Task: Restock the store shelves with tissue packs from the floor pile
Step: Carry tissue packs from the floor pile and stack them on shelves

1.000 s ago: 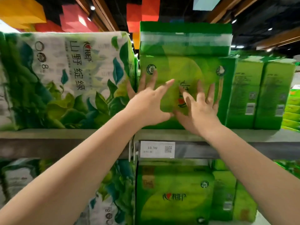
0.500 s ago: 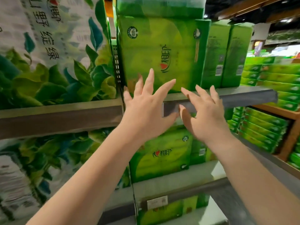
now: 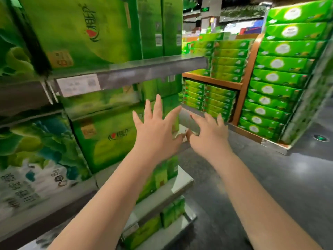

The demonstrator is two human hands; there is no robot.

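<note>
Head view: left hand (image 3: 158, 134) and right hand (image 3: 210, 136) spread wide, holding nothing. Green tissue packs (image 3: 108, 139) sit on the shelves (image 3: 144, 73); floor pile out of frame. Risk: heavy blur, so my fingers could clip the shelf edge.

Grey metal shelf (image 3: 149, 69) bearing upright green tissue packs (image 3: 86, 29); lower shelf (image 3: 180, 181) likewise stocked.
</note>
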